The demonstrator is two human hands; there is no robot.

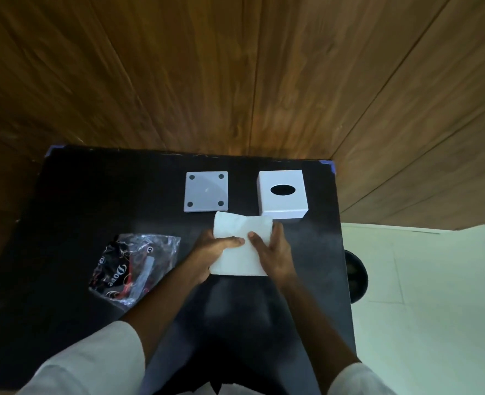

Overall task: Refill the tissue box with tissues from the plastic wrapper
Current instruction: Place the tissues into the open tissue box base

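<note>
Stack of white tissues (242, 246): out of its packaging, held above the near centre of the desk, just in front of the box. Top sheet slightly rumpled at the far edge.

Left hand (207, 252): closed on the stack's left edge, thumb lying across the top, fingers hidden beneath.

Right hand (272, 249): closed on the stack's right edge, thumb on top, fingers wrapped round the side.

Tissue box (282, 193): white cube shell, standing with its oval slot upward, at the far right of the desk. Slot shows dark; no tissue protrudes.

Base plate (206, 191): white square with four dark round feet at its corners, lying apart from the box to its left, feet side up.

Plastic wrapper (134, 269): clear, crumpled, with dark printed label; lying to the left of the hands, appears emptied.

Desk (78, 201): black top, against wood-panelled wall.

Progress, as judged: box opened, tissues unwrapped. Remaining: turn the shell over, load the stack, feed a sheet through the slot, refit the base plate.
</note>
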